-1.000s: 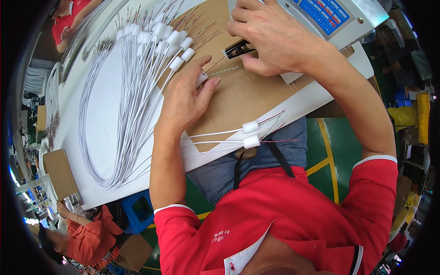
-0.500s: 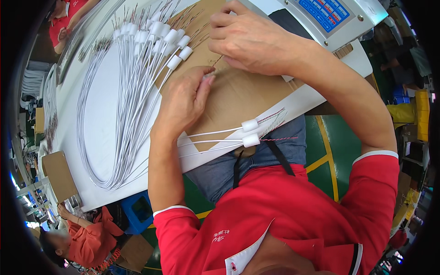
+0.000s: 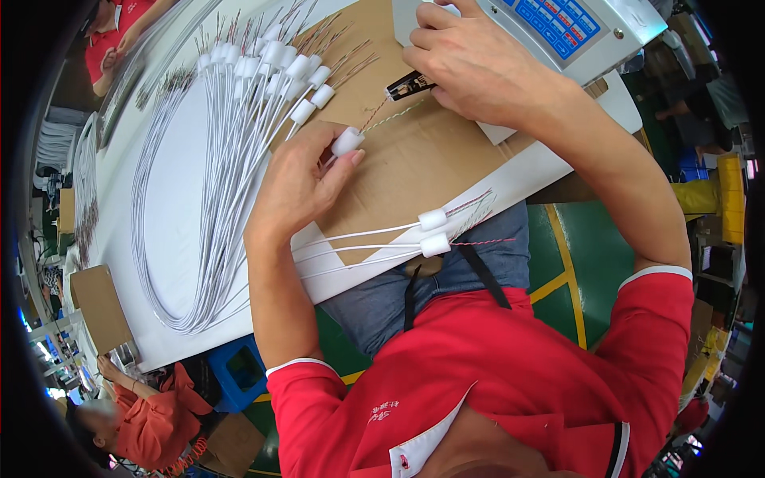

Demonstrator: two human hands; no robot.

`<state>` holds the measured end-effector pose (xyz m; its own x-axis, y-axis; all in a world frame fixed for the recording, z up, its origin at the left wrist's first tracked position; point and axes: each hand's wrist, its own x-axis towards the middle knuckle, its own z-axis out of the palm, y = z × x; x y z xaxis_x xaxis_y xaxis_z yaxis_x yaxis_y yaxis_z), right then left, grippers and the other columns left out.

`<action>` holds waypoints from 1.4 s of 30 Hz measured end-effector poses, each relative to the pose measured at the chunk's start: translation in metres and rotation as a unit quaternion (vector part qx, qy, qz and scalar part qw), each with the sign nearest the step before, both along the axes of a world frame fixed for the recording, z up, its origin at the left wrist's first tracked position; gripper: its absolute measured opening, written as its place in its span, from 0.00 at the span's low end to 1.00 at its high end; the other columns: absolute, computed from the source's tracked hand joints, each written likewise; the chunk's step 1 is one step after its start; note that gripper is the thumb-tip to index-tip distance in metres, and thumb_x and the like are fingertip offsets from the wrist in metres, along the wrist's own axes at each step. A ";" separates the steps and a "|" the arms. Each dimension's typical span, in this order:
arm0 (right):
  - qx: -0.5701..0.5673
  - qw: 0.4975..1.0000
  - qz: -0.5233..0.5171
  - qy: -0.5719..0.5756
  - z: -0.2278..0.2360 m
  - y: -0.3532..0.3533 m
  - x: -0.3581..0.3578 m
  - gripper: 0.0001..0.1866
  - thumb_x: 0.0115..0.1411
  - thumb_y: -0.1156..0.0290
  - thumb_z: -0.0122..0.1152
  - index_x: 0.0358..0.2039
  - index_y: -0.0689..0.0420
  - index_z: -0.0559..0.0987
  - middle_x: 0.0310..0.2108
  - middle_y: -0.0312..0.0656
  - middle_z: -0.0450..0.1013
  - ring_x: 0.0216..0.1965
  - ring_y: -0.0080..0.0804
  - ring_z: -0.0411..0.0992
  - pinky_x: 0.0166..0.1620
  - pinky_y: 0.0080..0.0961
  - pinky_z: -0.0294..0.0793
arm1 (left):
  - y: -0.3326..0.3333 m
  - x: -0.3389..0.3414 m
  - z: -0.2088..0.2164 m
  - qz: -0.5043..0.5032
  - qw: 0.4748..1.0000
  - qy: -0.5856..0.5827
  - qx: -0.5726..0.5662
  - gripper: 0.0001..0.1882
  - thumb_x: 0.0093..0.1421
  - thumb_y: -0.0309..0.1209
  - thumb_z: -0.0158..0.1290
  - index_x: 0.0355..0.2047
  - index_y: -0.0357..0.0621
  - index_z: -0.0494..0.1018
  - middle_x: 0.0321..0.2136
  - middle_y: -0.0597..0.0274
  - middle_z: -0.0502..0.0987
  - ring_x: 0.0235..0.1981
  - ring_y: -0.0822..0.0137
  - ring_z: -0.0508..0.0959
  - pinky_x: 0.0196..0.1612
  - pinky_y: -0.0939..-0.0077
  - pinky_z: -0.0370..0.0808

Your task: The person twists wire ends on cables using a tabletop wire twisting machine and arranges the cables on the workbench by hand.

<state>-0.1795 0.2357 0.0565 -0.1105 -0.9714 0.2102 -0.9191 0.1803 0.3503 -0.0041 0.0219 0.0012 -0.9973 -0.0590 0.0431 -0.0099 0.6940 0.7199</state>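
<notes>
My left hand [image 3: 299,179] is closed on a white cable's end, thumb and fingers around its white cylindrical sleeve [image 3: 348,142]. Twisted wires, one pair reddish [image 3: 371,119] and one pale green [image 3: 396,116], fan out of that sleeve. Above and to the right, my right hand [image 3: 470,60] grips a small flat black tool [image 3: 411,84] with pale markings. The tool's tip is at the end of the reddish wires; whether it clamps them I cannot tell. Two similar sleeved cable ends [image 3: 435,244] lie at the table's near edge, below my hands.
A large bundle of white cables [image 3: 227,167] with sleeved ends lies at left. Brown cardboard [image 3: 414,167] covers part of the white table [image 3: 175,346]. A box with blue keypad [image 3: 555,24] stands far right. Other people [image 3: 159,418] are at lower left and upper left.
My right hand has moved right, away from my left, and the black tool now shows in it. My left hand has shifted slightly down-left, exposing the white sleeve and spread wires.
</notes>
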 end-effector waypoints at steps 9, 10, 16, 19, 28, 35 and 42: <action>0.013 0.998 0.015 -0.051 0.006 0.001 0.004 0.07 0.54 0.70 0.61 0.30 0.59 0.81 0.33 0.43 0.78 0.46 0.38 0.72 0.56 0.41 0.62 | -0.002 0.011 -0.002 -0.175 0.959 -0.043 0.219 0.19 0.57 0.32 0.70 0.46 0.38 0.82 0.34 0.60 0.80 0.31 0.69 0.76 0.38 0.73 0.75; 0.002 0.999 -0.011 -0.038 0.005 0.001 0.009 0.10 0.52 0.71 0.65 0.34 0.60 0.81 0.36 0.43 0.78 0.50 0.40 0.72 0.62 0.42 0.62 | -0.006 0.009 -0.005 -0.169 0.961 -0.039 0.217 0.19 0.57 0.32 0.70 0.46 0.38 0.82 0.34 0.60 0.80 0.31 0.69 0.76 0.38 0.73 0.75; -0.072 0.997 0.001 -0.038 0.001 0.002 0.010 0.10 0.52 0.69 0.67 0.35 0.58 0.82 0.35 0.42 0.79 0.51 0.39 0.73 0.62 0.41 0.64 | -0.025 -0.007 -0.035 0.205 0.950 0.131 -0.198 0.14 0.59 0.31 0.68 0.39 0.39 0.76 0.34 0.50 0.82 0.34 0.53 0.82 0.38 0.59 0.78; -0.122 0.989 0.042 -0.067 0.003 0.003 0.016 0.10 0.51 0.69 0.68 0.33 0.57 0.80 0.34 0.42 0.78 0.50 0.41 0.72 0.61 0.41 0.65 | -0.020 -0.011 -0.041 0.228 0.939 0.076 -0.246 0.13 0.60 0.28 0.64 0.41 0.41 0.73 0.34 0.47 0.82 0.37 0.46 0.82 0.38 0.52 0.78; -0.185 0.895 -0.049 -0.403 -0.030 0.009 0.076 0.13 0.55 0.66 0.70 0.36 0.60 0.81 0.31 0.43 0.78 0.37 0.47 0.77 0.44 0.41 0.77 | -0.004 -0.011 -0.031 0.208 0.938 0.200 -0.192 0.26 0.57 0.20 0.58 0.57 0.42 0.72 0.40 0.47 0.79 0.39 0.47 0.81 0.42 0.52 0.79; -0.284 0.593 -0.156 -0.737 -0.046 0.003 0.073 0.22 0.62 0.65 0.73 0.50 0.68 0.81 0.35 0.39 0.82 0.36 0.20 0.76 0.40 0.20 0.78 | 0.033 -0.001 -0.011 0.119 0.941 0.282 -0.145 0.23 0.60 0.22 0.62 0.56 0.41 0.75 0.41 0.50 0.79 0.37 0.48 0.82 0.39 0.59 0.79; -0.391 0.502 -0.092 -0.766 -0.046 0.001 0.068 0.17 0.64 0.74 0.70 0.51 0.65 0.80 0.39 0.39 0.80 0.37 0.20 0.77 0.42 0.19 0.78 | 0.040 -0.008 -0.027 0.079 0.949 0.283 -0.118 0.20 0.62 0.24 0.63 0.55 0.39 0.76 0.38 0.49 0.80 0.34 0.51 0.82 0.37 0.60 0.79</action>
<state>-0.1111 0.2367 0.0104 -0.7969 -0.6020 0.0498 0.0558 -0.1555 -0.9863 -0.0116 0.0616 -0.0254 -0.7900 -0.1280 0.5997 0.2140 0.8589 0.4653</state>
